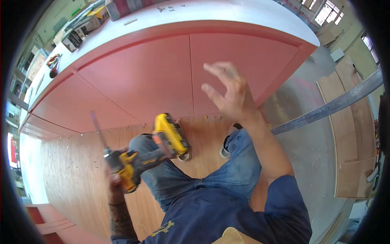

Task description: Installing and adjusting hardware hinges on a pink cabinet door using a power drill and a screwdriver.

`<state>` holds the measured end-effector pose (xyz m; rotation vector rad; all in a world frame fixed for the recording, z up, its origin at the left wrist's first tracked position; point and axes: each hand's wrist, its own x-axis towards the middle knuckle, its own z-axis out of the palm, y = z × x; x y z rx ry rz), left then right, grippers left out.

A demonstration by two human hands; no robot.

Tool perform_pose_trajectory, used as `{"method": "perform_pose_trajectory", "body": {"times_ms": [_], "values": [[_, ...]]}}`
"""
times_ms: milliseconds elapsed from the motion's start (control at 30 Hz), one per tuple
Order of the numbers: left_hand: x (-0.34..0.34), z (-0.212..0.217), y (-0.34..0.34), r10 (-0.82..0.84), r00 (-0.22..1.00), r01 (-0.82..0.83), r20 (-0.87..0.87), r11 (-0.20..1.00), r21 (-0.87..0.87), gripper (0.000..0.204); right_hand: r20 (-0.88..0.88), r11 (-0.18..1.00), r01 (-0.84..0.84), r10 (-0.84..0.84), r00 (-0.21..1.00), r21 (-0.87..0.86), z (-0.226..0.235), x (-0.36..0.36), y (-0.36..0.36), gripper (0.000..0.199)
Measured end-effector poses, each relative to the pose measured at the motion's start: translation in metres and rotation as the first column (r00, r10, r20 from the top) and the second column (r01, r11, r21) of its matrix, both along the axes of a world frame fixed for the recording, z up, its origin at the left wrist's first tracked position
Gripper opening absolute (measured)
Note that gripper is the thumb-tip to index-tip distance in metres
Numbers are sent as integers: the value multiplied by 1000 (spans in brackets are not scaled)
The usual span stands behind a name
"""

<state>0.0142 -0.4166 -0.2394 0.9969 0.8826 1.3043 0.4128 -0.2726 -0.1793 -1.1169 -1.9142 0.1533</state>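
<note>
You are gripping the drill (pixel 142 161) by its body in your left hand (pixel 115 181), fingers curling, partly hidden — your right hand (pixel 233 91) is hovering, fingers spread. Seemingly you are only handling it — using it is probably calling for a handle grip.

Brown boards (pixel 350 142) at far right, a bright window (pixel 328 13) beyond

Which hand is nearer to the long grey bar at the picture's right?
Right. The right hand, raised and open, appears just left of the grey bar; the left hand, holding the yellow-and-black drill, is farther off to the left and lower.
</note>
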Motion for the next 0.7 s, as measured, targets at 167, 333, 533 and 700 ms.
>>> {"method": "perform_pose_trajectory", "body": {"times_ms": [167,333,533,700], "values": [[-98,32,-61,131,983,-142,132,986,84,93,223,902,169,-273,936,397,21,-41,66,62],[-107,4,-84,469,878,-470,-93,883,14,76,292,880,279,-403,867,385,13,-34,90,68],[-122,-158,-92,509,704,-683,-496,678,-272,36,325,882,303,-423,846,360,-5,-41,91,76],[-131,-291,-69,398,785,-617,-475,577,-535,25,275,884,370,-446,852,286,18,-45,69,66]]}}
